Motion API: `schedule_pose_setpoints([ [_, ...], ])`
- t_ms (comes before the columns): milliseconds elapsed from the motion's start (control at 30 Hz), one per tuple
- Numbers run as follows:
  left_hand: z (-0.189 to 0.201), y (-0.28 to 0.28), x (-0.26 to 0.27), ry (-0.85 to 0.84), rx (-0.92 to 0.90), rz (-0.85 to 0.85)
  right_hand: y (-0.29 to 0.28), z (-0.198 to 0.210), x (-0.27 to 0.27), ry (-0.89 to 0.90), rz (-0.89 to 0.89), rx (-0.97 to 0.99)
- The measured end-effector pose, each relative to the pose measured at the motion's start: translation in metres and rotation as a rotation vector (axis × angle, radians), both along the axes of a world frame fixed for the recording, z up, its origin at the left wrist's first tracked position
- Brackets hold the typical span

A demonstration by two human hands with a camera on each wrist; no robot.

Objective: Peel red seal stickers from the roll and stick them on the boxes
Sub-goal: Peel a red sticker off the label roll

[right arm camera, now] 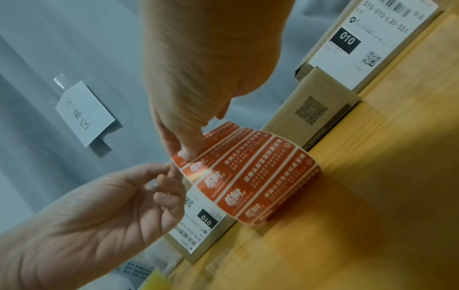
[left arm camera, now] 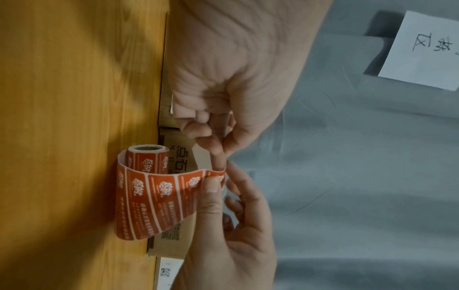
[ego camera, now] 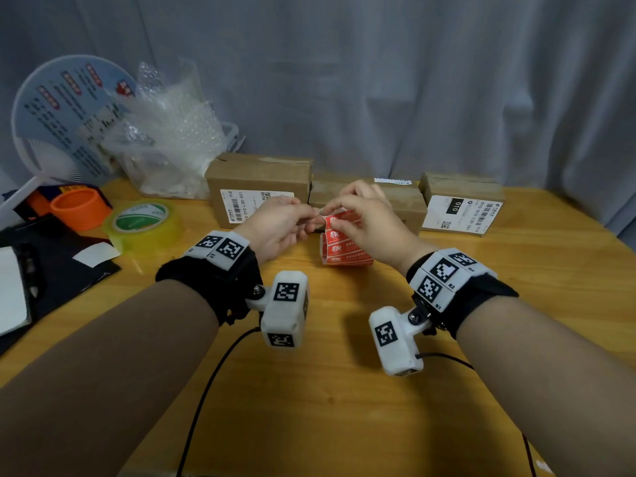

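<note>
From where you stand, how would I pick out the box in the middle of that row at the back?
Look to the far edge of the wooden table, where three cardboard boxes line up before the grey curtain. The middle box sits just behind the hands. It is the lowest, and its front shows a printed QR code, not a white shipping label like its neighbours.

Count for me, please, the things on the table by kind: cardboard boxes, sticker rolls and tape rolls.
Cardboard boxes: 3 (left box, middle box, right box)
Sticker rolls: 1 (red sticker roll)
Tape rolls: 2 (orange roll, clear tape roll)
Total: 6
</note>
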State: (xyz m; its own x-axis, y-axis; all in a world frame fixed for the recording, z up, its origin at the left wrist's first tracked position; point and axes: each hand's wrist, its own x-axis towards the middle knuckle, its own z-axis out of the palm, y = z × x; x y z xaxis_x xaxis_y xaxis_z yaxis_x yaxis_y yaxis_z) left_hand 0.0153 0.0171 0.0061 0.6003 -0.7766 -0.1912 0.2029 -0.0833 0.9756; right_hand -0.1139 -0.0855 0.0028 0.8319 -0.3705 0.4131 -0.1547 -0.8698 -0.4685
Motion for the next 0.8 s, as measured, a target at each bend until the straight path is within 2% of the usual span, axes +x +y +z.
schedule_pose_setpoints([
  [133, -0.001, 0.000, -0.002, 0.080, -0.109, 0.044, 0.004, -0.005, 0.000, -0.155, -0.108, 0.099],
  [233, -0.003, -0.001, -0.007, 0.077, -0.163, 0.068, 0.008, -0.008, 0.002, -0.140, -0.154, 0.234],
  [400, -0.007, 0.000, -0.008, -0.008, -0.205, 0.106, 0.010, -0.009, 0.005, -0.186, -0.193, 0.551],
  [600, -0.009, -0.002, -0.011, -0.102, -0.231, 0.104, 0.013, -0.003, 0.006, -0.180, -0.150, 0.912],
  [800, -0.010, -0.004, -0.014, -0.131, -0.219, 0.112, 0.008, -0.003, 0.005, -0.108, -0.176, 0.954],
])
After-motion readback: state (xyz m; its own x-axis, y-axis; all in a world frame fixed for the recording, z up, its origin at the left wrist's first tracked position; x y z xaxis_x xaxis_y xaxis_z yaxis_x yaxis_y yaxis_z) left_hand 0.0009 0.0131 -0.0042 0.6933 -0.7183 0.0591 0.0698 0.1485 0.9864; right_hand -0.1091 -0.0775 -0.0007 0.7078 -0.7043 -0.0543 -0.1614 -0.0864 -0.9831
